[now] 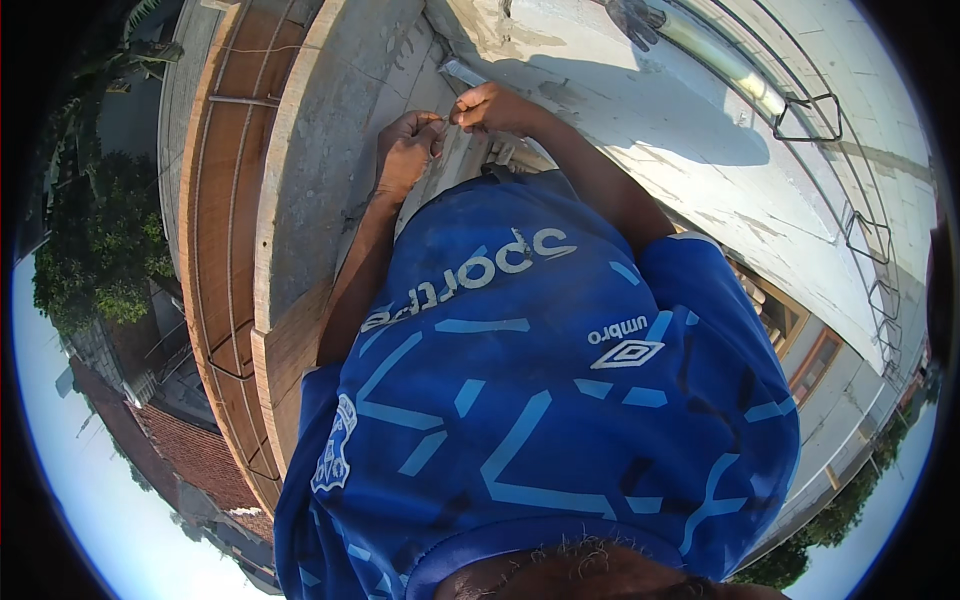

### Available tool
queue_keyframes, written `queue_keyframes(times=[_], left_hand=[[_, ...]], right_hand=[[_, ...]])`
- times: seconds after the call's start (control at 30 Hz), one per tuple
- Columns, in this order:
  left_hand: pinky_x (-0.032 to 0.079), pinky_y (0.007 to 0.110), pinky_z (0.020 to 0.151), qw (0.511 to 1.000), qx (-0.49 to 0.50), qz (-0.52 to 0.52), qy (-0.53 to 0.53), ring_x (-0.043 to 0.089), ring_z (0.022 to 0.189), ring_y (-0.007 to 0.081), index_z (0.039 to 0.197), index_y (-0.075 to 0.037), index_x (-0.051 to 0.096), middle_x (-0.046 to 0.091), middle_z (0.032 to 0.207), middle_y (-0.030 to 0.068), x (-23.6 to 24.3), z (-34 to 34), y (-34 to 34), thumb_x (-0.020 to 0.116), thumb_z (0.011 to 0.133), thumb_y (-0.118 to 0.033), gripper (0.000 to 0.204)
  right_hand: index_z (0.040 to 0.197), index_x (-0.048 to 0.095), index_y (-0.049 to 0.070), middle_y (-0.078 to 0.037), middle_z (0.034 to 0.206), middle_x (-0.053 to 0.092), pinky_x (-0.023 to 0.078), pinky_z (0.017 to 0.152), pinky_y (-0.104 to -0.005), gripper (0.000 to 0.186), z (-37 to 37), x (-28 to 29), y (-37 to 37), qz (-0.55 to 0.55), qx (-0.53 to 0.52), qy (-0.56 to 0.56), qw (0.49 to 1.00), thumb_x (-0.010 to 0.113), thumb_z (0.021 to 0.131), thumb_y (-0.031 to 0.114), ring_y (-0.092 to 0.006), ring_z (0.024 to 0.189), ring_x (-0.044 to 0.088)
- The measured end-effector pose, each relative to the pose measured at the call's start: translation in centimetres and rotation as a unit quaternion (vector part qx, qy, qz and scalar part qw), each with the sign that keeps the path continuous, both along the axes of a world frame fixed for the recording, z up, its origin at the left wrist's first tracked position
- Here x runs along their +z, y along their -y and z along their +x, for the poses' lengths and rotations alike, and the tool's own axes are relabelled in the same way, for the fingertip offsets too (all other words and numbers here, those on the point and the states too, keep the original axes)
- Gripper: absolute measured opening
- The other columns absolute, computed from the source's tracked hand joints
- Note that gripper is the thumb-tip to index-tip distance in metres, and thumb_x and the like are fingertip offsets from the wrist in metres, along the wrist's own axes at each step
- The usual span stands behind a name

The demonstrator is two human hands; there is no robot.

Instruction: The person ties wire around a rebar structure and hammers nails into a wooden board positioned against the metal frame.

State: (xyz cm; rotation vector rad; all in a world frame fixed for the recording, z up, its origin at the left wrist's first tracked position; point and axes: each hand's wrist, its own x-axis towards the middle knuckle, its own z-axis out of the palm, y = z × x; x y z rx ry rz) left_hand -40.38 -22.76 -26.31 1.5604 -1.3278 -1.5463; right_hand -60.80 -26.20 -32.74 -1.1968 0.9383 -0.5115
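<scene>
— Pinching is noted at both hands, held close together; what is gripped?

— A small thin piece (446, 119), apparently, caught between the two sets of fingertips; its kind is too small to be told

— State of the fingers, side by side?

— On the left hand (408, 152), thumb and forefinger are seen drawn together, the rest folded. On the right hand (488, 108), the fingers are curled tight, tips brought almost against the left. Neither is judged released

— Surroundings?

— A grey panel (315, 200) is seen left of the hands; beyond it, an orange-brown board (218, 220) is lined with thin steel rods (245, 101). Just past the right hand, a pale strip (465, 73) is noted. To the right, a pale wall (750, 195) is partly shaded, with a dark glove-like shape (635, 22) at the top and a bent-rod frame (808, 139) alongside

— Step in hand?

— Fine fingertip work, by judgement: the piece seems to be handled from both sides at once

— And what is called for next?

— A steady pinch on one side, probably, with small, controlled movement on the other; the direction cannot be told from this view
</scene>
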Motion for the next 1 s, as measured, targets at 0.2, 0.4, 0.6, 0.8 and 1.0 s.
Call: queue_keyframes(times=[0.2, 0.4, 0.6, 0.8, 1.0], left_hand=[[0.049, 0.025, 0.060, 0.995, -0.033, -0.056, 0.073, 0.060, 0.061, 0.0089, 0.092, 0.002, 0.072, 0.066, 0.068, 0.0034, -0.5, 0.0, 0.3, 0.066, 0.088, -0.011, 0.015], [0.054, 0.031, 0.067, 0.969, -0.067, -0.132, 0.196, 0.070, 0.067, 0.0209, 0.091, -0.004, 0.074, 0.072, 0.076, 0.0122, -1.4, -0.1, 1.1, 0.067, 0.082, -0.018, 0.018], [0.055, 0.035, 0.071, 0.933, -0.050, -0.237, 0.267, 0.071, 0.071, 0.0272, 0.091, -0.005, 0.074, 0.072, 0.079, 0.0139, -2.1, -0.1, 1.6, 0.066, 0.080, -0.021, 0.021], [0.049, 0.028, 0.057, 0.997, 0.060, -0.037, 0.033, 0.059, 0.056, 0.0139, 0.099, 0.001, 0.069, 0.065, 0.068, 0.0060, -2.6, 0.1, 1.1, 0.062, 0.086, -0.008, 0.018], [0.044, 0.024, 0.052, 0.998, 0.022, 0.019, -0.062, 0.053, 0.055, 0.0083, 0.100, 0.003, 0.068, 0.061, 0.067, 0.0011, -2.6, 0.4, 1.0, 0.063, 0.087, -0.007, 0.017]], right_hand=[[0.096, 0.070, 0.000, -0.004, 0.074, 0.064, 0.047, 0.059, -0.0290, 0.018, 0.6, 1.7, 1.0, -0.067, -0.028, -0.052, 0.996, 0.065, 0.089, 0.016, -0.0118, 0.062, 0.059], [0.097, 0.073, 0.002, -0.012, 0.080, 0.070, 0.051, 0.068, -0.0359, 0.023, 0.7, 6.2, 1.9, -0.167, -0.044, -0.186, 0.967, 0.063, 0.088, 0.021, -0.0225, 0.073, 0.066], [0.096, 0.074, 0.004, -0.014, 0.086, 0.072, 0.052, 0.074, -0.0389, 0.026, 1.1, 8.0, 0.0, -0.246, -0.011, -0.205, 0.947, 0.064, 0.086, 0.025, -0.0293, 0.082, 0.068], [0.094, 0.073, 0.000, -0.004, 0.073, 0.064, 0.045, 0.064, -0.0295, 0.020, 0.4, 4.3, -1.3, -0.027, -0.047, -0.059, 0.997, 0.070, 0.087, 0.018, -0.0123, 0.071, 0.057], [0.090, 0.072, 0.001, -0.004, 0.070, 0.062, 0.046, 0.064, -0.0325, 0.025, 0.0, 1.3, 1.5, -0.037, -0.018, -0.096, 0.995, 0.072, 0.087, 0.026, -0.0145, 0.070, 0.057]])
